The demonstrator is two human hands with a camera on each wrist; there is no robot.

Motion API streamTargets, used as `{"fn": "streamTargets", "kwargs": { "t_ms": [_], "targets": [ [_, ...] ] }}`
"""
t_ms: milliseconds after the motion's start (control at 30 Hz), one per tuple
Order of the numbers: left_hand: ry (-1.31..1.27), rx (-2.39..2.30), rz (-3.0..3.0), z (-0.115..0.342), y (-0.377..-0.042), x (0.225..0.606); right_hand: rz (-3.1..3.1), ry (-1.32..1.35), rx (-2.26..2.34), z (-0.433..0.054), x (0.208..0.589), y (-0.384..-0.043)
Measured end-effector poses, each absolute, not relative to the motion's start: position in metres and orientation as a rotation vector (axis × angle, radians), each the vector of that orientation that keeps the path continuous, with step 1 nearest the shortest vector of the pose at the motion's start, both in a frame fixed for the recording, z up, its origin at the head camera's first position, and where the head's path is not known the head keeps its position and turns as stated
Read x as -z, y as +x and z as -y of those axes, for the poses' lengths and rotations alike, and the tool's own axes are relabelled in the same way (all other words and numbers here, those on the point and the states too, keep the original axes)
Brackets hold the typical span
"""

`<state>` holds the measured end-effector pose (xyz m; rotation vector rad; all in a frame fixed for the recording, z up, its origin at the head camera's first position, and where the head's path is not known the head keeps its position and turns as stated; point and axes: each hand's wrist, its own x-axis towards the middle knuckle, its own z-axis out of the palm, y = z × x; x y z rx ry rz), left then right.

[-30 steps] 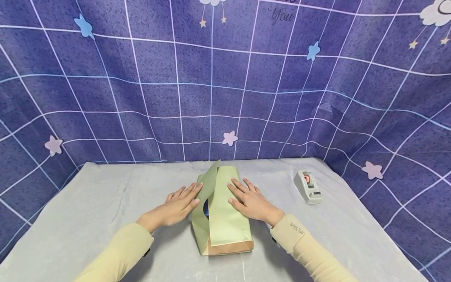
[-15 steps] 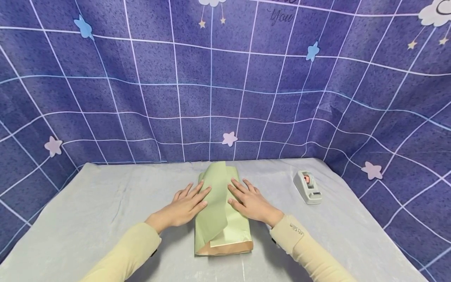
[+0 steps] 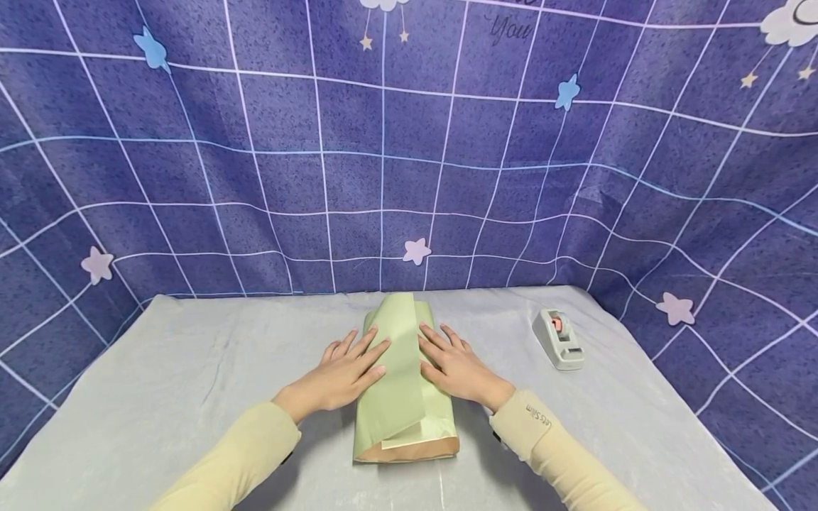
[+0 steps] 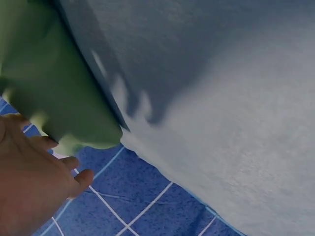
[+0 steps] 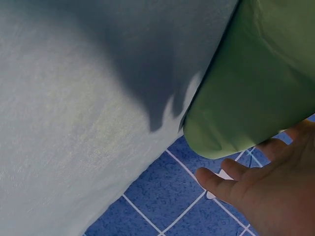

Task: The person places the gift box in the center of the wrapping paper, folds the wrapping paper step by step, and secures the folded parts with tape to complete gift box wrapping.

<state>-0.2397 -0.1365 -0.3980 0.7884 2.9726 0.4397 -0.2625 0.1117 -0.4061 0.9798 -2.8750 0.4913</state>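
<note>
A light green sheet of wrapping paper (image 3: 395, 390) is folded around something in the middle of the table, its left flap lying over the right one. Brown paper (image 3: 418, 450) shows at the near end, and what is inside is hidden. My left hand (image 3: 335, 376) rests on the left flap with straight, spread fingers. On the right side of the package, my right hand (image 3: 461, 370) presses down with its fingers extended. Both wrist views show the green side of the paper (image 4: 59, 88) beside the left hand (image 4: 34, 182) and the right hand (image 5: 270, 189).
A white tape dispenser (image 3: 559, 339) with a roll in it stands to the right on the grey-white cloth (image 3: 211, 355) covering the table. Behind and at the sides hangs a purple-blue curtain (image 3: 351, 177) with a grid and stars.
My left hand has moved right, folding the raised left flap down over the right one. The gap that showed something dark blue is now covered. My right hand has stayed nearly still.
</note>
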Motion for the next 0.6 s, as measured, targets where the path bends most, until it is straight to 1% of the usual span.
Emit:
{"fn": "streamTargets", "kwargs": {
  "t_ms": [200, 600],
  "targets": [
    [0.806, -0.437, -2.964, 0.1309, -0.2394, 0.3971, 2.851, 0.992, -0.502, -0.1120, 0.4070, -0.2629],
    [0.836, -0.410, -2.982, 0.1290, -0.2387, 0.3966, 2.857, 0.969, -0.748, -0.1110, 0.4092, -0.2644]
  ]
}}
